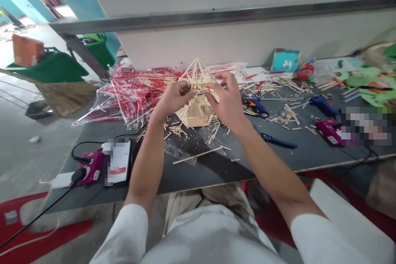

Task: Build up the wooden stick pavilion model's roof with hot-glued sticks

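A small model house of thin wooden sticks stands on the dark table, with a slatted base and a pointed frame of sticks on top. My left hand touches its upper part from the left, thumb and fingers curled inward. From the right, my right hand closes thumb and forefinger at the same upper frame. The fingertips of both hands meet the sticks just under the peak. Whether they pinch the frame itself or a separate small stick is too fine to make out.
Plastic-wrapped red and pale sticks heap behind on the left. A phone and a purple power strip lie front left. A clear ruler sits in front. Blue glue guns, loose sticks and another purple strip are right.
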### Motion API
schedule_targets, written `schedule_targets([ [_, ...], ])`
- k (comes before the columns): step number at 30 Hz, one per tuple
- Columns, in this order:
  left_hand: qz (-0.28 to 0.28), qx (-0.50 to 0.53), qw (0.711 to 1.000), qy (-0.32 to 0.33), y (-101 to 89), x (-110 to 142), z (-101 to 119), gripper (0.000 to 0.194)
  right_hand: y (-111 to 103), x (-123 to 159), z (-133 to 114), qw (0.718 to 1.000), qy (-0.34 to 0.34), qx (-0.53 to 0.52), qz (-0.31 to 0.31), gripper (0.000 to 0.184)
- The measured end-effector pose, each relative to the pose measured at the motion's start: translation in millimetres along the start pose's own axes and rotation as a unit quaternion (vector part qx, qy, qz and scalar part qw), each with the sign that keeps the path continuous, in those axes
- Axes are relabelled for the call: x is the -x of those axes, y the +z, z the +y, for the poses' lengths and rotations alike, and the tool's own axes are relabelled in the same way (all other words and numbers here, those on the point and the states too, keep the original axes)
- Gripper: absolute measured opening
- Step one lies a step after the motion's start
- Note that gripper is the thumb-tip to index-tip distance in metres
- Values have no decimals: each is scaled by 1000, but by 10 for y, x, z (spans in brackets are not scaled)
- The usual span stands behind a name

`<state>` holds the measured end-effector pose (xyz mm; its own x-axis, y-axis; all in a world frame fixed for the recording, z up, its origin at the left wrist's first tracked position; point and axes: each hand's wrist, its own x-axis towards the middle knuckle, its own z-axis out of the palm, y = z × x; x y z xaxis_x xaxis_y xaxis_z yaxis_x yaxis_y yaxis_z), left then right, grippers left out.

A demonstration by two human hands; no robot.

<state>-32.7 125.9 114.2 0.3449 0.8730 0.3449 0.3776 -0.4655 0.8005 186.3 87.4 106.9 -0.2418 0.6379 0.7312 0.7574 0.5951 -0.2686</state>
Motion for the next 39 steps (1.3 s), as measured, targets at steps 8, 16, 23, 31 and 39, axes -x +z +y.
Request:
schedule_targets([
  [8,0,6,1000,-10,20,24,-30,20,165,-68,73,1000,-9,-6,-6,24],
  [16,68,-257,963,42,-80,359,533,37,-23,145,-71,1000,-4,0,15,15],
  [23,-127,-415,897,78,453,982,794,28,-223,890,-284,997,6,-63,-45,13],
  [31,-128,-265,956,-2,720,1374,67,33,-861,1887,164,977,178,14,-119,44],
  [39,-120,-155,980,-35,806,1359,62,30,-1195,2505,844,887,295,192,-299,124],
])
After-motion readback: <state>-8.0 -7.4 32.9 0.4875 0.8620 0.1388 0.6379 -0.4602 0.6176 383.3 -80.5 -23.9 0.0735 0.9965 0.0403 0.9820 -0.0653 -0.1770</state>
